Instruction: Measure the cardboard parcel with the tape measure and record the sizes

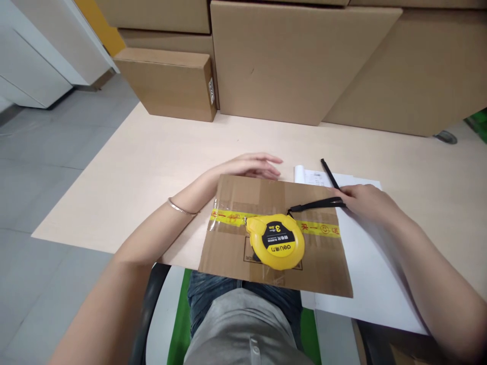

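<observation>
— What is in your grip?

— Your right hand holds a black pen and touches the strap of the yellow tape measure. Your left hand lies flat and open on the far edge of the flat cardboard box.

— Where is the box?

— At the near edge of the bench, with the tape measure on top.

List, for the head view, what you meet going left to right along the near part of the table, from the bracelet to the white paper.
Bracelet → yellow tape measure on the flat cardboard box → its black wrist strap → right hand holding a black pen → white paper.
</observation>
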The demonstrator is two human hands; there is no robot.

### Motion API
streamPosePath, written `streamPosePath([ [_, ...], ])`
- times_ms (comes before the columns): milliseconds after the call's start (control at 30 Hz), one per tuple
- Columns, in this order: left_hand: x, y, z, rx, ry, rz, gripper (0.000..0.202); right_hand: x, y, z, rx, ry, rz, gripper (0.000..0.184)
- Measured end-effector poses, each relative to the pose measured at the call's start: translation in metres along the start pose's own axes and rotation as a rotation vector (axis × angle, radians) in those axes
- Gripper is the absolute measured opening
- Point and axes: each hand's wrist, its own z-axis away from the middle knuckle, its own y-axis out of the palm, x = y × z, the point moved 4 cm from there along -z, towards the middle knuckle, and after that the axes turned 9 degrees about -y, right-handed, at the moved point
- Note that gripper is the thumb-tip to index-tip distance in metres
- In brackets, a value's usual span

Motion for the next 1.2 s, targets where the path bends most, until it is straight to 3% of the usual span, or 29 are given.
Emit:
streamPosePath([
  [100,-0.021,-0.012,0.024,-0.194,0.153,0.071,0.051,0.003,0.003,0.001,0.052,0.040,0.173,0.047],
  [233,-0.034,-0.012,0.096,-0.481,0.264,-0.097,0.045,0.012,0.008,-0.002,0.090,0.025,0.292,0.045],
  [367,-0.008,0.003,0.159,-0.576,0.322,-0.198,0.048,0.028,-0.010,-0.011,0.080,0.023,0.405,0.045],
  [467,0.021,0.016,0.180,-0.540,0.299,-0.178,0.061,0.066,-0.039,-0.004,0.000,0.026,0.515,0.045],
  [500,0.027,0.021,0.183,-0.522,0.287,-0.179,0.067,0.087,-0.046,0.003,-0.045,-0.014,0.529,0.045],
  [567,0.035,0.032,0.186,-0.487,0.276,-0.209,0.077,0.140,-0.048,0.021,-0.114,-0.253,0.476,0.051],
  [600,0.036,0.037,0.187,-0.467,0.274,-0.233,0.082,0.166,-0.041,0.032,-0.091,-0.399,0.396,0.056],
  [667,0.037,0.046,0.186,-0.436,0.253,-0.269,0.088,0.209,-0.015,0.055,0.078,-0.651,0.213,0.070],
  [733,0.039,0.051,0.183,-0.423,0.230,-0.265,0.092,0.235,0.012,0.071,0.172,-0.791,0.151,0.085],
  [833,0.045,0.057,0.178,-0.417,0.237,-0.189,0.092,0.246,0.039,0.080,0.220,-0.904,0.259,0.071],
  [967,0.058,0.065,0.169,-0.447,0.230,-0.080,0.087,0.247,0.042,0.075,0.198,-0.987,0.196,0.056],
  [1200,0.072,0.080,0.158,-0.606,0.361,0.108,0.086,0.271,0.034,0.036,0.086,-0.761,-0.211,0.031],
])
